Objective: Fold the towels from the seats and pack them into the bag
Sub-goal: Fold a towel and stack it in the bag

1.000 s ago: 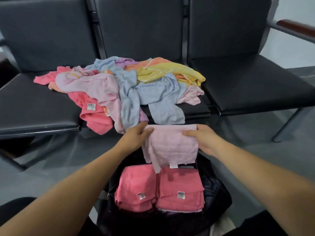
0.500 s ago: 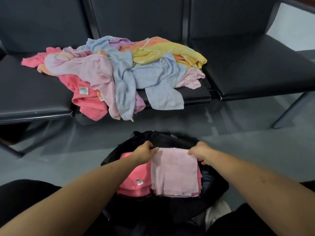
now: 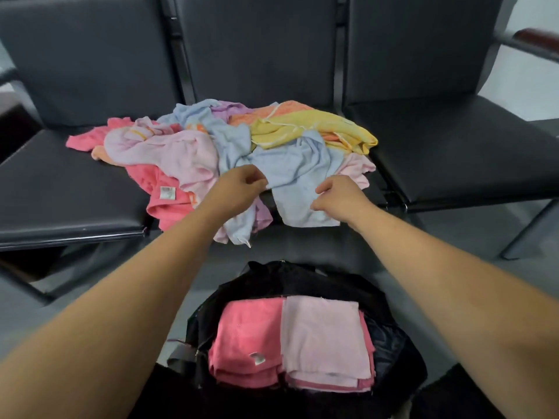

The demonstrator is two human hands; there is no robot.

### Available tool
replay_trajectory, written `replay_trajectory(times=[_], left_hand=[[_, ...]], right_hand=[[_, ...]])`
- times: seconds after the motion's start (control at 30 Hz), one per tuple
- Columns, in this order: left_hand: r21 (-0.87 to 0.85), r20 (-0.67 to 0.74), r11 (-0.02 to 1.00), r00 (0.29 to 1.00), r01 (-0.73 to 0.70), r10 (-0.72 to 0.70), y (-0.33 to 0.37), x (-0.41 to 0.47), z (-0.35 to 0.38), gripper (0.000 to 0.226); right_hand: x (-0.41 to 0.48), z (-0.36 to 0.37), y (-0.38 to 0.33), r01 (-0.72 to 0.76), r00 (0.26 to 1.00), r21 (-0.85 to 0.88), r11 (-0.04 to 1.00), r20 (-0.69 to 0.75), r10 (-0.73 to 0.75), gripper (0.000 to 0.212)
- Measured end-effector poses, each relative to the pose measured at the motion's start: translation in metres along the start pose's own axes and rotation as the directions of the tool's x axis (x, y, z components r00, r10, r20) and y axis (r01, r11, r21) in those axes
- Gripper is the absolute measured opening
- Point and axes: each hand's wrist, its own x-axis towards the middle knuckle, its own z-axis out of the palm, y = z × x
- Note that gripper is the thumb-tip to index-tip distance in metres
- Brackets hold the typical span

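Note:
A heap of loose towels (image 3: pixel 193 146) in pink, light pink, blue, yellow and orange lies across the middle black seat. Its front light blue towel (image 3: pixel 299 173) hangs over the seat edge. My left hand (image 3: pixel 239 189) pinches that towel's left edge. My right hand (image 3: pixel 340 198) hovers at its right side, thumb and fingers curved and apart. Below, the black bag (image 3: pixel 396 346) stands open on the floor. It holds a folded light pink towel (image 3: pixel 323 337) on pink ones, beside a folded pink stack (image 3: pixel 246 337).
Three black seats form a row: the left seat (image 3: pixel 60 192) carries part of the heap, and the right seat (image 3: pixel 465 146) is bare. A wooden armrest (image 3: pixel 538 40) sticks out at the far right. Grey floor lies between seats and bag.
Both hands let go of the folded light pink towel, which now lies in the bag. They have moved up and forward to the light blue towel on the seat.

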Motion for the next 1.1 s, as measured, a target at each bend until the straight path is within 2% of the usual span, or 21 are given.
replay_trajectory(times=[0.1,0.17,0.23,0.3,0.37,0.4,0.43,0.47,0.5,0.53,0.57,0.6,0.63,0.67,0.7,0.77,0.83,0.9,0.97,1.03,1.1], left_hand=[[0.054,-0.156,0.987,0.978,0.151,-0.141,-0.029,0.010,-0.009,0.024],[0.207,-0.172,0.944,0.959,0.258,-0.224,-0.046,0.009,-0.007,0.041],[0.323,-0.120,0.910,0.965,0.261,-0.234,-0.057,0.006,-0.001,0.048],[0.266,-0.146,0.943,0.975,0.202,-0.168,-0.063,0.008,0.001,0.035],[0.164,-0.190,0.979,0.977,0.124,-0.092,-0.061,0.010,-0.003,0.014],[0.093,-0.202,0.990,0.976,0.104,-0.083,-0.058,0.013,-0.006,0.018],[-0.022,-0.215,0.996,0.972,0.091,-0.094,-0.054,0.013,-0.011,0.022],[-0.221,-0.198,0.970,0.970,0.097,-0.142,-0.047,0.013,-0.015,0.020],[-0.478,-0.134,0.873,0.974,0.100,-0.185,-0.037,0.009,-0.021,0.015],[-0.721,-0.010,0.683,0.983,0.120,-0.183,-0.028,0.004,-0.026,0.013],[-0.874,0.124,0.455,0.983,0.171,-0.133,-0.021,-0.002,-0.030,0.013],[-0.925,0.213,0.308,0.974,0.224,-0.072,-0.016,-0.007,-0.034,0.018],[-0.929,0.263,0.259,0.964,0.266,-0.046,-0.013,-0.013,-0.039,0.026],[-0.920,0.289,0.265,0.956,0.290,-0.044,-0.013,-0.016,-0.041,0.033],[-0.908,0.298,0.291,0.953,0.302,-0.060,-0.013,-0.021,-0.045,0.035],[-0.890,0.291,0.332,0.950,0.313,-0.116,-0.019,-0.024,-0.047,0.028],[-0.859,0.291,0.396,0.946,0.324,-0.144,-0.020,-0.027,-0.047,0.016],[-0.864,0.288,0.402,0.953,0.303,-0.100,-0.013,-0.033,-0.041,0.014],[-0.878,0.308,0.372,0.950,0.302,-0.046,-0.003,-0.040,-0.035,0.035],[-0.860,0.341,0.382,0.938,0.337,-0.060,0.004,-0.047,-0.029,0.040],[-0.831,0.375,0.380,0.914,0.406,-0.157,0.009,-0.052,-0.025,0.038]], right_hand=[[-0.001,0.011,-0.016,0.058,0.998,-0.065,0.996,-0.009,-0.059,0.041],[-0.001,0.027,-0.022,0.102,0.995,-0.110,0.989,-0.003,-0.103,0.042],[0.000,0.042,-0.030,0.150,0.989,-0.147,0.978,0.011,-0.150,0.041],[0.003,0.055,-0.041,0.179,0.984,-0.127,0.976,0.035,-0.176,0.030],[0.005,0.065,-0.051,0.116,0.992,0.041,0.992,0.054,-0.118,0.016],[0.005,0.069,-0.057,0.040,0.995,0.202,0.979,0.081,-0.057,0.019],[0.004,0.071,-0.063,-0.072,0.990,0.378,0.923,0.140,0.020,0.025],[0.001,0.073,-0.070,-0.191,0.971,0.517,0.834,0.225,0.083,0.031],[0.000,0.073,-0.076,-0.288,0.942,0.610,0.738,0.320,0.103,0.037],[0.001,0.072,-0.081,-0.363,0.911,0.678,0.640,0.402,0.091,0.043],[0.001,0.069,-0.087,-0.419,0.886,0.737,0.531,0.461,0.059,0.047],[0.002,0.065,-0.091,-0.447,0.874,0.789,0.422,0.485,0.021,0.046],[0.003,0.060,-0.096,-0.444,0.878,0.828,0.341,0.478,-0.015,0.041],[0.005,0.054,-0.100,-0.417,0.890,0.854,0.311,0.452,-0.049,0.031],[0.006,0.047,-0.104,-0.378,0.904,0.869,0.319,0.422,-0.077,0.021],[0.001,0.035,-0.109,-0.299,0.923,0.866,0.400,0.368,-0.108,0.009],[-0.008,0.031,-0.112,-0.230,0.934,0.804,0.549,0.341,-0.109,0.018],[-0.019,0.031,-0.113,-0.221,0.938,0.678,0.701,0.344,-0.037,0.036],[-0.028,0.031,-0.109,-0.348,0.887,0.638,0.687,0.461,0.021,0.031],[-0.033,0.029,-0.104,-0.492,0.812,0.651,0.578,0.582,0.036,0.036],[-0.030,0.027,-0.102,-0.496,0.829,0.699,0.516,0.557,0.042,0.031]])
